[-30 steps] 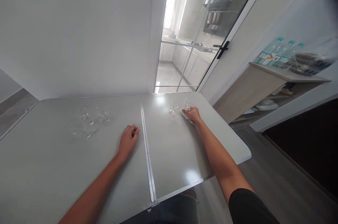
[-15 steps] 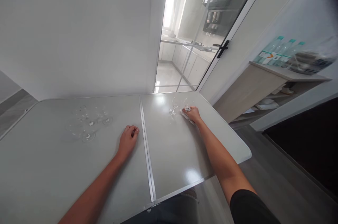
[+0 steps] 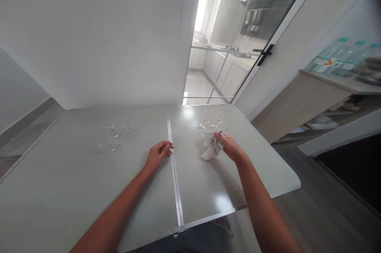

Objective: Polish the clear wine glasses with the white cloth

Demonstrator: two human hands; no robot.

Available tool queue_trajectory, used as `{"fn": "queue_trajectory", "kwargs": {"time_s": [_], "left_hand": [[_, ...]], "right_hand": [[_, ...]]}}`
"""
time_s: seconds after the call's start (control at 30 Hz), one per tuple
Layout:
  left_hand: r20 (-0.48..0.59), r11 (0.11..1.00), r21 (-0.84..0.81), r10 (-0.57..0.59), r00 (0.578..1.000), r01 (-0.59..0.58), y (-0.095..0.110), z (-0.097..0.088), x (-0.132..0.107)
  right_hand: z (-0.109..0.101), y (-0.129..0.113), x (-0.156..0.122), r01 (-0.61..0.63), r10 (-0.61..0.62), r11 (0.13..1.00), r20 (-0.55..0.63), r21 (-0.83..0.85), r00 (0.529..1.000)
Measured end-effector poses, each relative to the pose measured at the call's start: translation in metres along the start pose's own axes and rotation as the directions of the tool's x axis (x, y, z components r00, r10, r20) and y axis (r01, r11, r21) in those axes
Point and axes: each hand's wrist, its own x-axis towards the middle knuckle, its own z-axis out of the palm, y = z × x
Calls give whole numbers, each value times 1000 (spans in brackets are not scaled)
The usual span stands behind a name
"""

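Observation:
My right hand (image 3: pixel 230 145) grips a crumpled white cloth (image 3: pixel 211 147), which hangs just above the right half of the table. Just beyond it, two clear stemmed glasses stand side by side: one glass (image 3: pixel 203 126) on the left, another glass (image 3: pixel 217 124) on the right. My left hand (image 3: pixel 159 155) rests near the metal strip (image 3: pixel 175 181) across the table, its fingers curled in and nothing visible in them. Several more clear stemmed glasses (image 3: pixel 114 136) form a group on the table's left half; their outlines are faint.
The pale glossy table (image 3: pixel 133 209) meets a white wall (image 3: pixel 119 46) at its far edge. Behind it on the right is a glazed door with a black handle (image 3: pixel 265 54). A wooden shelf (image 3: pixel 321 94) at the right bears plastic bottles (image 3: pixel 330 56).
My right hand has drawn back from the right-hand glass, bringing the cloth toward me. My left hand has shifted right to the metal strip. The view has turned slightly left.

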Motion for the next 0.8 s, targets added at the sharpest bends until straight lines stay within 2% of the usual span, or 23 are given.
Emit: {"fn": "queue_trajectory", "kwargs": {"time_s": [0.07,0.1,0.17,0.23,0.3,0.37,0.43,0.5,0.57,0.6,0.73,0.8], "left_hand": [[159,983,-180,2,987,27,2,7,-1],[199,975,-223,20,980,26,3,10,-2],[197,974,-224,25,980,20,5,11,-4],[122,974,-218,-27,992,53,10,7,-6],[-5,957,-280,-76,997,72,15,-2,-6],[-125,938,-345,-97,987,49,21,-11,-6],[-197,939,-345,-92,976,18,25,-19,-5],[-225,945,-326,-70,972,-8,27,-23,-5],[-190,941,-339,-58,980,-10,28,-24,-5],[-149,935,-355,-63,987,6,28,-23,-6],[37,913,-396,-88,995,95,31,-23,-7],[60,897,-430,-90,994,107,30,-24,-6]], "right_hand": [[50,-11,-18,-1,-45,970,184,242,982],[74,-18,-23,-17,-70,950,264,313,962],[111,-31,-28,-54,-97,924,370,378,924],[130,-38,-23,-97,-96,916,446,389,890],[133,-39,-11,-149,-82,903,504,403,860],[125,-34,1,-177,-77,893,529,414,845],[113,-28,9,-163,-74,914,550,371,832],[104,-25,9,-124,-76,954,620,272,781],[101,-24,3,-90,-78,976,696,200,714],[102,-24,0,-74,-86,979,709,192,700],[120,-23,-12,-14,-142,976,686,217,714],[133,-21,-15,1,-160,972,665,234,729]]}}
